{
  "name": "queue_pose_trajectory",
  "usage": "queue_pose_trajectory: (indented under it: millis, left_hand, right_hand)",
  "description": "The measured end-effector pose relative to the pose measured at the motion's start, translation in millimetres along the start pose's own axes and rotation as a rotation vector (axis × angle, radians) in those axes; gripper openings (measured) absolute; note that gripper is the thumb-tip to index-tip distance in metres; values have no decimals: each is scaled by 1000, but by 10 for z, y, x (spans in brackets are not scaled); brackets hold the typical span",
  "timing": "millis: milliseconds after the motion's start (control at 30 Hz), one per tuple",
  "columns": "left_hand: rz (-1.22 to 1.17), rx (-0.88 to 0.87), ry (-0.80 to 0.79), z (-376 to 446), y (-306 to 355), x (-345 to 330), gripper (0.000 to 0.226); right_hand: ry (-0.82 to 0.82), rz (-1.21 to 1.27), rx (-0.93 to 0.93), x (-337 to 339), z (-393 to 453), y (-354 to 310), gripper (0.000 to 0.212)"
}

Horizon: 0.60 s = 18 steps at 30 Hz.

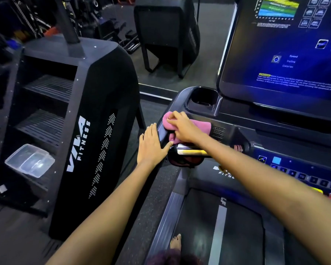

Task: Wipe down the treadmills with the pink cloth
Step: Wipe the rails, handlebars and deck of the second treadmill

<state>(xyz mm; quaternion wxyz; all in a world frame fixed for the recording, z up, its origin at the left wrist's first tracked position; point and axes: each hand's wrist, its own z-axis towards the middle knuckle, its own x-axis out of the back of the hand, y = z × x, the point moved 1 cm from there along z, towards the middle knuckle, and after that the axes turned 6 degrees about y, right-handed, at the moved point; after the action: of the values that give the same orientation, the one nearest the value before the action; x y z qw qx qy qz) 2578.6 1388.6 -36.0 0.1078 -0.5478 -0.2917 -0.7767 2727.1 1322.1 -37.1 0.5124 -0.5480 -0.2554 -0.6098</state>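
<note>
I stand on a black treadmill (235, 131) with a lit blue screen at the upper right. The pink cloth (202, 126) lies bunched on the left front corner of the console, just below the cup holder (203, 98). My right hand (182, 127) grips the cloth from above, fingers curled over it. My left hand (152, 146) lies flat with straight fingers against the console's left outer side, thumb reaching toward the handle end.
A black stair-climber machine (96, 119) with white lettering stands close on the left, a clear plastic box (30, 160) on its lower step. The treadmill belt (220, 226) runs below me with my bare foot on its left rail. More gym equipment fills the background.
</note>
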Motion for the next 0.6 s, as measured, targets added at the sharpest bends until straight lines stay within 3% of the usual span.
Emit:
queue_pose_trajectory:
  millis: [133, 300, 433, 500, 600]
  left_hand:
    - [-58, 8, 25, -53, 16, 62, 91]
    - [-133, 28, 76, -263, -41, 137, 90]
    - [-123, 63, 67, -417, -141, 148, 89]
    - [-84, 89, 57, -490, -139, 147, 92]
    - [51, 103, 14, -644, -130, 144, 94]
  right_hand:
    - [-56, -246, 20, 171, 170, 74, 33]
    - [-41, -277, -103, 167, 170, -69, 41]
    - [-98, -213, 48, 152, -29, -303, 51]
    - [-153, -255, 164, 174, -31, -301, 45]
    - [-160, -304, 148, 293, 50, -212, 29]
